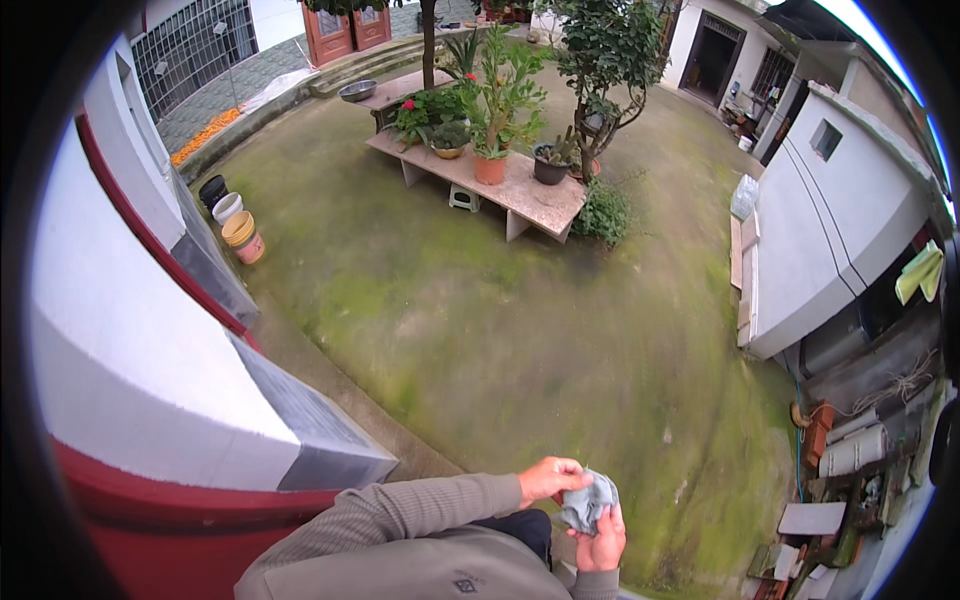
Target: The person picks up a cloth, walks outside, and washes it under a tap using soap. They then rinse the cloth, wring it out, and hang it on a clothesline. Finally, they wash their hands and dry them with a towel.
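Observation:
A crumpled light grey-blue cloth (590, 501) is bunched between my two hands, low in the view and right of centre. My left hand (553, 480) pinches its upper left side between thumb and fingers. From below, my right hand (602, 541) grips the cloth's lower right edge, palm partly turned up. Both hands are in front of my body, above the mossy concrete ground (525, 360). The cloth's folds hide some of the fingertips.
Ahead, a stone bench (525, 196) bears potted plants. Several buckets (242, 234) stand by the left wall. A small white building (802, 210) is at the right, with bricks (817, 431) and stacked slabs (811, 518) below it. Steps (367, 66) lie at the far left.

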A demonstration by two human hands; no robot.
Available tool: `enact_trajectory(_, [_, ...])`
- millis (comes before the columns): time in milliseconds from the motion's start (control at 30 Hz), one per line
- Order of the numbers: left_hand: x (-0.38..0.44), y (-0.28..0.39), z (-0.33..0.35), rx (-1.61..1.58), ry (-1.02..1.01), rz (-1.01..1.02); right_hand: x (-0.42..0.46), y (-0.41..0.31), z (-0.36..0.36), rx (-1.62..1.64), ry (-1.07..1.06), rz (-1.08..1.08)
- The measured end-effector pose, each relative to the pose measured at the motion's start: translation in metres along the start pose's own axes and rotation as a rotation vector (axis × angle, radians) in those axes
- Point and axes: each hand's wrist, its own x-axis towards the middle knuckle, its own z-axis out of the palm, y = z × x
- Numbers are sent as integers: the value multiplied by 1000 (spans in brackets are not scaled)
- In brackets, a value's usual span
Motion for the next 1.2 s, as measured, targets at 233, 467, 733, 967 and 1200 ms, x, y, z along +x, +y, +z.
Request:
enact_trajectory(233, [153,46,-32,-298,-218,-92,173,-38,-37,-146,35,-139])
enact_trajectory(467, [364,113,-75,-449,-63,-59,405,-113,-89,-125,-52,-87])
enact_trajectory(733, [554,255,-104,-613,-4,127,629,-290,-54,-241,-297,-39])
enact_trajectory(967, [776,337,-140,-789,-281,-229,830,-382,-57,-169,-248,-68])
enact_trajectory(1200, [970,515,-116,-409,-396,-227,975,-493,-80,-217,110,-189])
